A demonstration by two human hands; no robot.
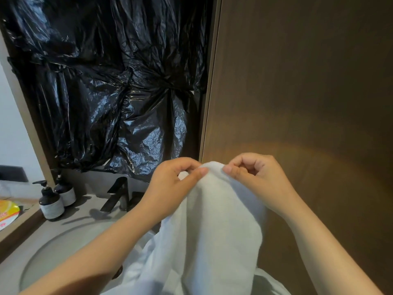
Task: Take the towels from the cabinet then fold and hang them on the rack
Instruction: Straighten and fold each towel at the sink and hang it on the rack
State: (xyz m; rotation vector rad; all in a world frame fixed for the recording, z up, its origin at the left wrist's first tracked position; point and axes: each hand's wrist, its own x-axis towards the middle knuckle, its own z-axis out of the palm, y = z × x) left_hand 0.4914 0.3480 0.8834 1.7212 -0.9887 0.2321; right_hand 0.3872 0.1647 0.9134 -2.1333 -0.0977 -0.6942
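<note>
Towel (214,220) first: it is white and thick, and it hangs from my two hands in the near middle of the scene. It falls in a long drape in front of me and out of view at the bottom. My left grip (176,182) pinches its top edge between thumb and curled fingers. My right grip (257,177) pinches the same edge just to the right, and the two thumbs are close together. The towel is up in the air and does not lie on the worktop (12,262). Its top is level with the edge of the brown wooden panel (297,81) on the right. More white cloth shows low on the left, and I cannot tell whether that is another layer of it.

What worries me is how little cloth each pinch has. The cloth looks heavy, and if one thumb eases while I hunt for a corner, that side may drop and pull the rest after it. Below and to the left is the round basin (53,252), so a slipped end would probably land there, and I cannot tell if it is dry. The dark tap (119,194) stands just left of the drape and could snag a swinging edge. A wide shake might also reach the pump bottles (51,203) further left. With my hands this near each other, the fold could turn out uneven. No rack is in sight.
</note>
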